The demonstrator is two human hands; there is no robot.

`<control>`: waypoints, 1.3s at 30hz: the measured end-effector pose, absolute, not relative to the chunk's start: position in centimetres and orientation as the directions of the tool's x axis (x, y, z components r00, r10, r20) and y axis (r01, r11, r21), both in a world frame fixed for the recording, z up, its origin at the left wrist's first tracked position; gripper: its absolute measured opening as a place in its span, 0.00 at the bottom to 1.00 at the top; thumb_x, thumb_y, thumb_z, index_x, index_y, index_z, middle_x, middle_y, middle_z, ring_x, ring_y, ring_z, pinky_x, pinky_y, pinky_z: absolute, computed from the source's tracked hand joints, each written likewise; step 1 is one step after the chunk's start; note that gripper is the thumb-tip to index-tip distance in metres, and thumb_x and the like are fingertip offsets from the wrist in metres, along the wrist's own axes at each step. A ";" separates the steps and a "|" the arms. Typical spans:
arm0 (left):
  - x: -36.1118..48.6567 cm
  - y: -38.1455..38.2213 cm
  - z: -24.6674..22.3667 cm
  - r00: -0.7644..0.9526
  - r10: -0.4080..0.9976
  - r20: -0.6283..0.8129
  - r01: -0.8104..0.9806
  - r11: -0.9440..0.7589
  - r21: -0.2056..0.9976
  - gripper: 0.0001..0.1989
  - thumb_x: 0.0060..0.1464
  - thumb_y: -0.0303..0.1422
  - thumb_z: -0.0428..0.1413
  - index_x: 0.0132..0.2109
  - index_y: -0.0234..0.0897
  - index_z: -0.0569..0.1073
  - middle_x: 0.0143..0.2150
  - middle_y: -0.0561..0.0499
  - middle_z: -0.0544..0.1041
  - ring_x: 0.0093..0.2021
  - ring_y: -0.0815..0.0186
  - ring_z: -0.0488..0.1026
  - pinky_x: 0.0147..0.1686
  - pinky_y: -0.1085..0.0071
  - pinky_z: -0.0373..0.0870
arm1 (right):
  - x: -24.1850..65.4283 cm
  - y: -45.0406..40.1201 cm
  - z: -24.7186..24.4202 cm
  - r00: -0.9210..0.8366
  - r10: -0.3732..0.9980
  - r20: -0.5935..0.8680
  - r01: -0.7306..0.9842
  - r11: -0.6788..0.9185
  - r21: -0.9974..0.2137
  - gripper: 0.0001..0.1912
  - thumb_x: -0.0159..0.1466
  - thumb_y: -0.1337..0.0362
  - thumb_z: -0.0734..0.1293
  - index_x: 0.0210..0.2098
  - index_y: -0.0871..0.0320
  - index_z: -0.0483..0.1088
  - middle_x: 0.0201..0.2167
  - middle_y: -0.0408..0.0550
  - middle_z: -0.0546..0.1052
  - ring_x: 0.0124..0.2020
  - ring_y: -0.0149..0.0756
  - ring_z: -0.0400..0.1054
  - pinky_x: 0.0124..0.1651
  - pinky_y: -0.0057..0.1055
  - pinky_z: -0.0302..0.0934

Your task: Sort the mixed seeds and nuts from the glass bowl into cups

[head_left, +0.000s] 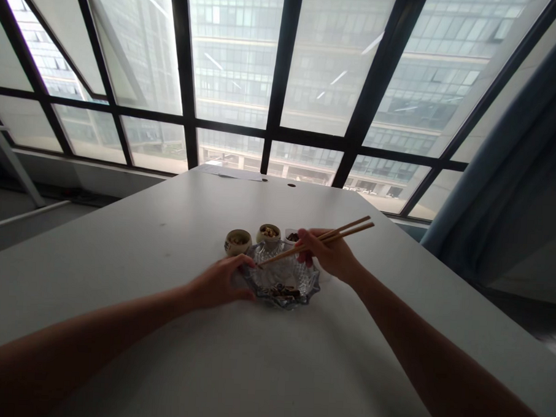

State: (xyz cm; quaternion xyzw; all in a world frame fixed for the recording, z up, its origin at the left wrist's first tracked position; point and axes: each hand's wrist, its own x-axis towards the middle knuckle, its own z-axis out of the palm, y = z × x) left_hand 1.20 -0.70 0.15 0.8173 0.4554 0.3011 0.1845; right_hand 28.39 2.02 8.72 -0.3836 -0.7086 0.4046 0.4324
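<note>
In the head view, the right hand [326, 253] has its grip pinched around a pair of chopsticks [282, 256], which slant across the glass bowl [303, 274] with their tips near the left fingers. The left hand [222, 283] has its grip spread, thumb and fingers apart against the bowl's left side. The bowl sits on the tabletop [252, 367] between the hands. A likely mishap is the tips jabbing those fingers, being so close; a loose pinch could let the sticks cross, and a hard push on the rim might tip the bowl or knock the cups just behind. The bowl holds dark and pale pieces [281, 291] toward its near side; the left cup [239, 250] has brownish contents, the middle cup [261, 237] yellowish-brown bits, and the white cup [287, 233], partly hidden, something dark. What exactly they hold is too small to tell.
</note>
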 end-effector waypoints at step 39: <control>1.0 -0.7 0.1 0.417 0.843 0.341 0.626 -0.538 0.565 0.31 0.44 0.46 0.70 0.53 0.39 0.74 0.44 0.45 0.79 0.41 0.57 0.76 0.44 0.63 0.73 | 31.2 0.8 12.4 -0.638 0.763 0.106 0.478 0.500 -0.723 0.22 0.62 0.46 0.71 0.25 0.60 0.78 0.20 0.47 0.78 0.20 0.31 0.72 0.22 0.23 0.66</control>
